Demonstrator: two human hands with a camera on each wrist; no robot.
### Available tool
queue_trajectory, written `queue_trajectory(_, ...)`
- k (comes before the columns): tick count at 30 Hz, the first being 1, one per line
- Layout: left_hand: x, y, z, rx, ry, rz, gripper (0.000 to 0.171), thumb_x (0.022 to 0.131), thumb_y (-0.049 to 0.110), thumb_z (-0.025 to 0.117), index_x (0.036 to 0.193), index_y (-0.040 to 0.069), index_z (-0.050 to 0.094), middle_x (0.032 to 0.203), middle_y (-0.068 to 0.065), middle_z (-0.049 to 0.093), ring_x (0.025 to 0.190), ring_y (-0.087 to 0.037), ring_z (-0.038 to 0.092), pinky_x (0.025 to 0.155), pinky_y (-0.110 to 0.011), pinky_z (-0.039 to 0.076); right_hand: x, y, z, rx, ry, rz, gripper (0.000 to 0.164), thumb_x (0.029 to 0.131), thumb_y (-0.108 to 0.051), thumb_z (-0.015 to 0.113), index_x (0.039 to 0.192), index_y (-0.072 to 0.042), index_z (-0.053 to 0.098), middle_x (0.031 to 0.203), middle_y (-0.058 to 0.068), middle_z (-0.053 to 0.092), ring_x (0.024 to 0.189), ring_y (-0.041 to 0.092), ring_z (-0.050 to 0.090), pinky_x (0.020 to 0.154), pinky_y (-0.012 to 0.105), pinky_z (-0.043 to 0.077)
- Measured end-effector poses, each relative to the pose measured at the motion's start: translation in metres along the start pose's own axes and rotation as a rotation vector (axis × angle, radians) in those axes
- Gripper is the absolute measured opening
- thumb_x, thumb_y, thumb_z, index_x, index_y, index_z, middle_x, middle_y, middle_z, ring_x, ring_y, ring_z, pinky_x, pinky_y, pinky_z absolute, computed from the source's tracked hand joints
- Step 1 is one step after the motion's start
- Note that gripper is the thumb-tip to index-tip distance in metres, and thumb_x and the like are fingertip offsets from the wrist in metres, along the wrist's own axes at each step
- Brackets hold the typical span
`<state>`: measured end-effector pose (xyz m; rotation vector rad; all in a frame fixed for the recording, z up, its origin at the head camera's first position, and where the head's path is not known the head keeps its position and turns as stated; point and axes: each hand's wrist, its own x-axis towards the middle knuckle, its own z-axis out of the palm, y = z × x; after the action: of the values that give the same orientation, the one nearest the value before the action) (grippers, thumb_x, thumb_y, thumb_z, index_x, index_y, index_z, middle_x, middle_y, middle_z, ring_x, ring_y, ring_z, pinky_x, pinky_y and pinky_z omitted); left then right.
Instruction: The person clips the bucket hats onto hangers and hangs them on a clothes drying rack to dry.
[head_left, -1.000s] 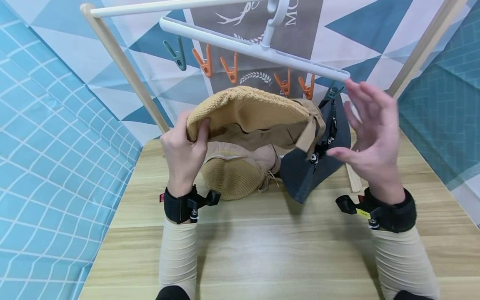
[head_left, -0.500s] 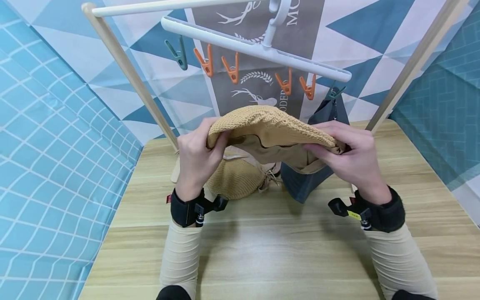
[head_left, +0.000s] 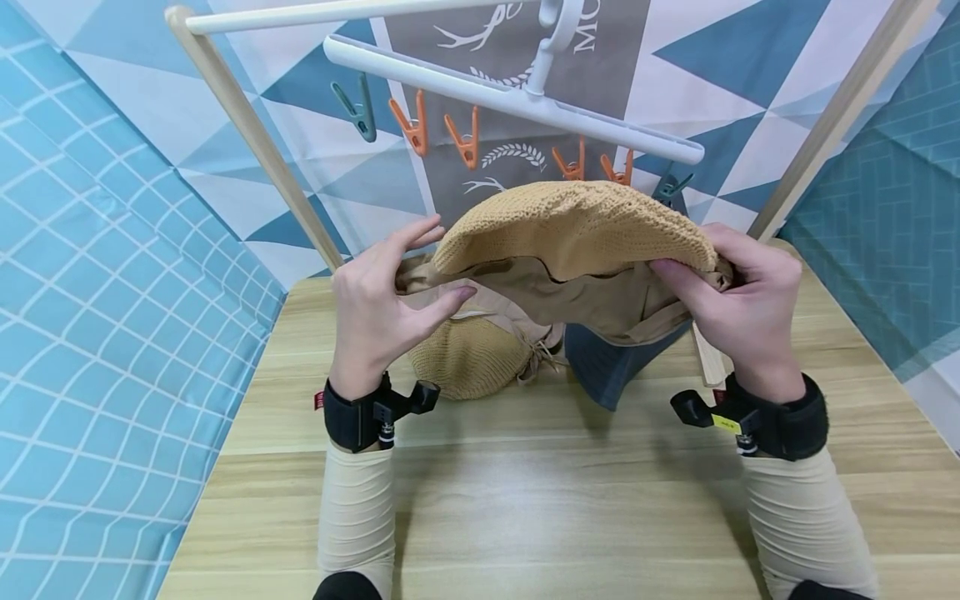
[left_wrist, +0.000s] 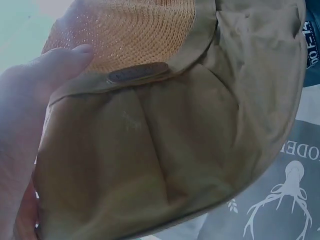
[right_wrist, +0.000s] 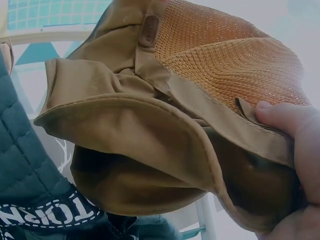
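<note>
A sun hat (head_left: 570,229) with a straw-coloured knitted crown and tan cloth brim is held up above the table. My right hand (head_left: 753,308) grips its right end, thumb on the near side, as the right wrist view also shows. At the other end my left hand (head_left: 375,308) has its thumb and fingers spread apart around the tan brim (left_wrist: 135,165). In the left wrist view the thumb lies along the crown beside a small brown label (left_wrist: 137,72). Behind, a similar straw-coloured hat (head_left: 472,358) with a tie cord rests on the table.
A dark blue hat (head_left: 618,358) hangs behind at the right, partly hidden by the held hat. Above is a white hanger (head_left: 510,96) with orange clips (head_left: 463,137) and teal clips (head_left: 358,108), on a wooden-post rack (head_left: 255,137). The wooden table (head_left: 525,500) lies below.
My right hand came in from the open air and took hold of the hat's right end. The left hand loosened its pinch and spread its fingers; the hat shifted right.
</note>
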<state>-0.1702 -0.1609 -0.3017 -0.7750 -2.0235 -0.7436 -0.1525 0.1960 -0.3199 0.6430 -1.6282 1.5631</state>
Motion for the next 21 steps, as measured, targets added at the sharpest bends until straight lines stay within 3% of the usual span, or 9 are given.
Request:
queue_trajectory(1, 0.000, 0.001, 0.000, 0.018, -0.008, 0.009, 0.071, 0.092, 0.054, 0.088, 0.144, 0.007, 0.075, 0.125, -0.013, 0.087, 0.104, -0.035, 0.084, 0.103, -0.055, 0.063, 0.000, 0.000, 0.000, 0.007, 0.002, 0.003, 0.023, 0.090, 0.004, 0.089, 0.096, 0.022, 0.077, 0.094, -0.008, 0.084, 0.076, 0.001, 0.064, 0.071, 0.015, 0.044)
queue_trajectory(3, 0.000, 0.003, 0.000, 0.057, -0.024, 0.036, 0.067, 0.090, 0.045, 0.092, 0.141, 0.005, 0.076, 0.123, -0.016, 0.086, 0.109, -0.037, 0.085, 0.127, -0.065, 0.047, -0.001, 0.000, 0.000, -0.008, -0.008, 0.006, 0.022, 0.090, 0.003, 0.090, 0.095, 0.020, 0.078, 0.094, -0.009, 0.083, 0.076, 0.001, 0.064, 0.071, 0.015, 0.045)
queue_trajectory(5, 0.001, 0.006, 0.002, 0.095, -0.038, 0.074, 0.059, 0.090, 0.035, 0.095, 0.137, 0.002, 0.078, 0.117, -0.019, 0.087, 0.106, -0.037, 0.086, 0.136, -0.071, 0.033, -0.002, 0.000, 0.000, -0.037, -0.036, 0.008, 0.017, 0.090, 0.003, 0.090, 0.095, 0.016, 0.081, 0.096, -0.009, 0.084, 0.078, 0.000, 0.066, 0.072, 0.015, 0.047)
queue_trajectory(6, 0.001, 0.008, 0.003, 0.121, -0.047, 0.098, 0.053, 0.092, 0.031, 0.094, 0.133, 0.000, 0.079, 0.113, -0.019, 0.087, 0.101, -0.036, 0.086, 0.135, -0.070, 0.034, -0.003, 0.001, 0.001, -0.057, -0.054, 0.007, 0.017, 0.090, 0.002, 0.090, 0.096, 0.014, 0.081, 0.097, -0.011, 0.084, 0.080, 0.000, 0.067, 0.073, 0.015, 0.048)
queue_trajectory(8, 0.001, 0.010, 0.007, 0.153, -0.052, 0.130, 0.038, 0.095, 0.025, 0.092, 0.122, 0.000, 0.080, 0.100, -0.018, 0.087, 0.087, -0.035, 0.086, 0.121, -0.059, 0.053, -0.004, 0.001, 0.002, -0.087, -0.086, 0.004, 0.016, 0.091, 0.000, 0.091, 0.097, 0.012, 0.082, 0.098, -0.014, 0.083, 0.082, -0.001, 0.069, 0.074, 0.014, 0.049)
queue_trajectory(10, 0.001, 0.011, 0.009, 0.175, -0.055, 0.144, 0.028, 0.098, 0.021, 0.089, 0.114, 0.001, 0.078, 0.088, -0.016, 0.085, 0.072, -0.033, 0.082, 0.088, -0.049, 0.065, -0.004, 0.001, 0.002, -0.099, -0.106, 0.001, 0.017, 0.091, -0.002, 0.091, 0.098, 0.012, 0.083, 0.100, -0.016, 0.084, 0.085, -0.001, 0.072, 0.076, 0.014, 0.051)
queue_trajectory(12, 0.000, 0.011, 0.010, 0.175, -0.051, 0.139, 0.023, 0.098, 0.018, 0.088, 0.109, 0.002, 0.076, 0.083, -0.014, 0.084, 0.060, -0.030, 0.076, 0.059, -0.044, 0.056, -0.005, 0.001, 0.003, -0.102, -0.110, -0.001, 0.021, 0.091, -0.003, 0.092, 0.098, 0.015, 0.081, 0.101, -0.020, 0.083, 0.084, -0.002, 0.071, 0.075, 0.014, 0.050)
queue_trajectory(13, 0.000, 0.010, 0.010, 0.166, -0.047, 0.134, 0.022, 0.098, 0.017, 0.088, 0.108, 0.002, 0.076, 0.082, -0.013, 0.083, 0.057, -0.030, 0.072, 0.052, -0.043, 0.049, -0.005, 0.001, 0.003, -0.102, -0.108, -0.002, 0.021, 0.091, -0.003, 0.092, 0.097, 0.015, 0.081, 0.100, -0.020, 0.083, 0.084, -0.002, 0.071, 0.075, 0.014, 0.050)
queue_trajectory(21, 0.000, 0.004, 0.011, 0.083, -0.016, 0.128, 0.016, 0.097, 0.010, 0.086, 0.107, 0.001, 0.077, 0.082, -0.014, 0.082, 0.050, -0.025, 0.064, 0.049, -0.038, 0.043, -0.003, 0.001, -0.003, -0.129, -0.077, 0.006, 0.021, 0.090, -0.001, 0.091, 0.099, 0.015, 0.081, 0.095, -0.019, 0.080, 0.071, -0.004, 0.057, 0.066, 0.012, 0.040)
